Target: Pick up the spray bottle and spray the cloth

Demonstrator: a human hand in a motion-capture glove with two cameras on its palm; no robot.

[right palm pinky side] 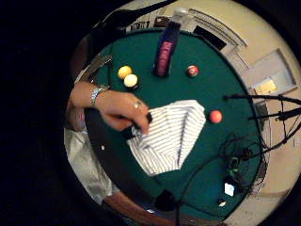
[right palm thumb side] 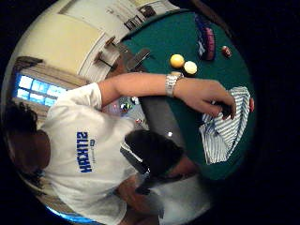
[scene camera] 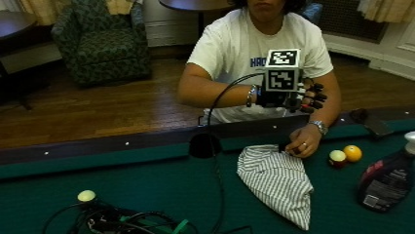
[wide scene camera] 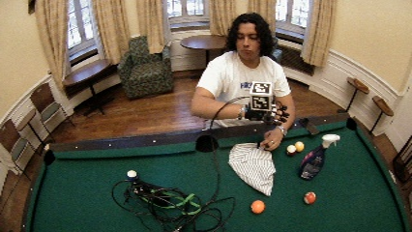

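Observation:
A striped white cloth (scene camera: 279,183) lies folded on the green felt near the rail. A bare hand (scene camera: 303,144) pinches its corner nearest the person. The dark spray bottle (scene camera: 387,183) with a white trigger head stands upright to the cloth's right, beyond two balls. My gloved right hand (scene camera: 299,97) hovers in front of the chest, well above the cloth and apart from the bottle, with its fingers loosely curled and holding nothing. In the little finger side palm view the cloth (right palm pinky side: 169,136) and the bottle (right palm pinky side: 165,49) both lie far below.
A yellow ball (scene camera: 352,153) and a pale ball (scene camera: 337,157) sit between the bare hand and the bottle. An orange ball (wide scene camera: 257,206) and a red ball (wide scene camera: 309,197) lie further out. A tangle of cables (wide scene camera: 167,200) covers the felt's left side, and a cable crosses a side pocket (scene camera: 205,145).

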